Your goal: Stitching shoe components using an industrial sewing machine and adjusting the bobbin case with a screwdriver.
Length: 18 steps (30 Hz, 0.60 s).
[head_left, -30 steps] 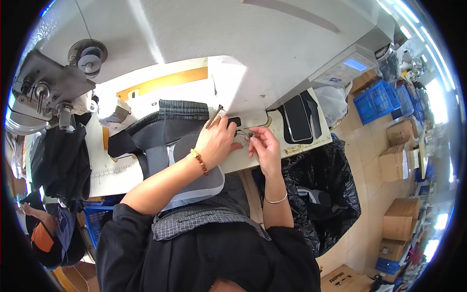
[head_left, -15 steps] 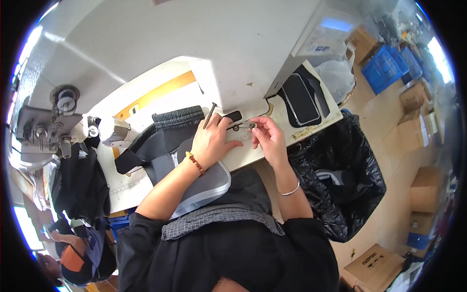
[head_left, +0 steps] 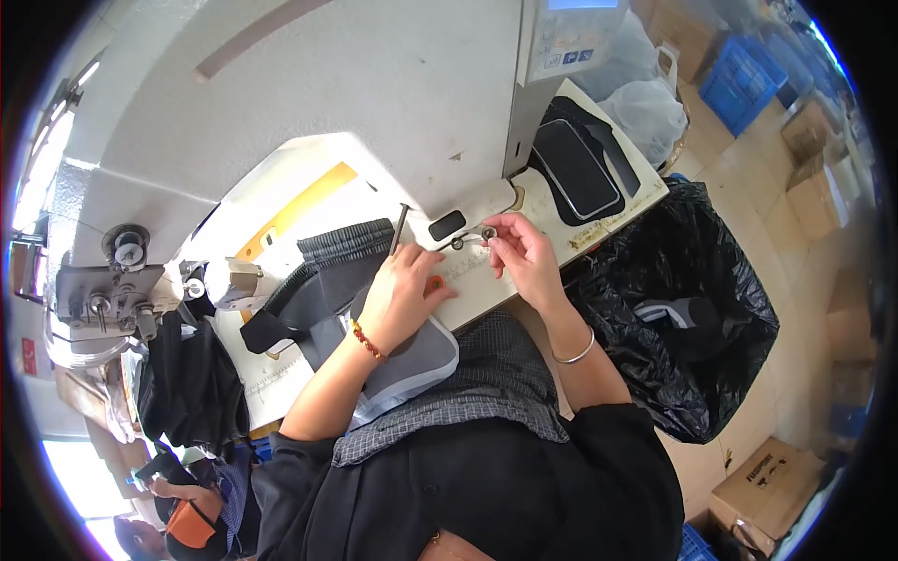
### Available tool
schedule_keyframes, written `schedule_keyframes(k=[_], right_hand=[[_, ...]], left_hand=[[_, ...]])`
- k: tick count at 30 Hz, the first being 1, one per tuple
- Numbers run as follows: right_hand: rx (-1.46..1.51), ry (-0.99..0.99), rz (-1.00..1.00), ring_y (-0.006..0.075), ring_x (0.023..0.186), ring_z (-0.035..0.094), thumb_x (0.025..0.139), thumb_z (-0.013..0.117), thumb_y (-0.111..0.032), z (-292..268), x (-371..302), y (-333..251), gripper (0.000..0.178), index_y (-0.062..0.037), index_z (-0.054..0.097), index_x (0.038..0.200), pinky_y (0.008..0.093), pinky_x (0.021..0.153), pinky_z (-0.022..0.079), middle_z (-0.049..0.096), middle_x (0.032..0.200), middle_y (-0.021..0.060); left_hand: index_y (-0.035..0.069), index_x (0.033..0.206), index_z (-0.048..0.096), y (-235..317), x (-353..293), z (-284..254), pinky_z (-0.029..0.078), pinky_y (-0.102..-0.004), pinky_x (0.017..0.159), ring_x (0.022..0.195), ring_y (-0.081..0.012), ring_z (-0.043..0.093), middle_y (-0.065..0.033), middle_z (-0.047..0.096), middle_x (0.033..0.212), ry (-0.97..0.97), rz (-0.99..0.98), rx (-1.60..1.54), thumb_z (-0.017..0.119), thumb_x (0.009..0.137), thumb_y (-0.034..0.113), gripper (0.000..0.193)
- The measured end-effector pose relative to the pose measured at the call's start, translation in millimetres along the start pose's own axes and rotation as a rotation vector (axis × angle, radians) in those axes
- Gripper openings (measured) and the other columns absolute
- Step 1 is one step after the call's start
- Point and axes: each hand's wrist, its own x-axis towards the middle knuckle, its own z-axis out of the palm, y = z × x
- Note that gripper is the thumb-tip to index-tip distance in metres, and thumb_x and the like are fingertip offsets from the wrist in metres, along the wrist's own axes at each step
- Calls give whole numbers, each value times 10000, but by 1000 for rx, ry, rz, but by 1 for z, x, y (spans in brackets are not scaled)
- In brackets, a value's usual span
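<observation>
My left hand (head_left: pixel 402 292) is over the white sewing-machine table, fingers curled. A small orange piece (head_left: pixel 435 282) shows between its index finger and thumb; the rest is covered by the hand. A slender dark rod (head_left: pixel 399 230) slants up beside its fingertips, and I cannot tell whether they grip it. My right hand (head_left: pixel 527 265) pinches a small round metal bobbin (head_left: pixel 488 234) between thumb and fingertips. Just left of the bobbin is another small round metal part (head_left: pixel 456 243) on the table. Beneath my left forearm lies a grey and black fabric piece (head_left: pixel 412 360) with a pale edge.
The large white sewing machine (head_left: pixel 402 103) arches over the table, its needle parts (head_left: pixel 108 304) at left. A black phone-like device (head_left: pixel 580 173) lies on dark fabric at right. Below is a black plastic bag (head_left: pixel 669 309). Ribbed dark fabric (head_left: pixel 346 245) lies near the left hand. Another person (head_left: pixel 201 505) sits lower left.
My head view has shifted, moving the scene in the picture. The orange piece has come into sight at my left hand. My right fingers still pinch the bobbin.
</observation>
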Motion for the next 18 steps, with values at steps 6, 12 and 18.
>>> schedule_keyframes(k=[6,12,18], right_hand=[[-33,-21,-7,53,640,550,931,555,22,8,-1,-3,185,13,581,1114,204,543,475,626,825,30],[-87,-42,-10,49,648,534,915,613,7,25,-19,-12,218,21,594,1132,198,568,468,575,773,-2],[-256,-116,-350,81,744,510,852,677,13,46,-30,-28,243,-15,630,1089,202,619,449,544,1004,55]], left_hand=[[23,882,627,-14,-3,17,484,-394,799,868,-309,576,-118,580,866,77,22,185,729,718,64,198],[8,916,623,-18,0,20,487,-391,804,898,-306,596,-132,590,896,143,4,138,671,773,80,167],[-2,1066,662,3,-29,-13,534,-352,813,897,-278,663,-145,662,961,176,-21,-166,670,838,69,239]])
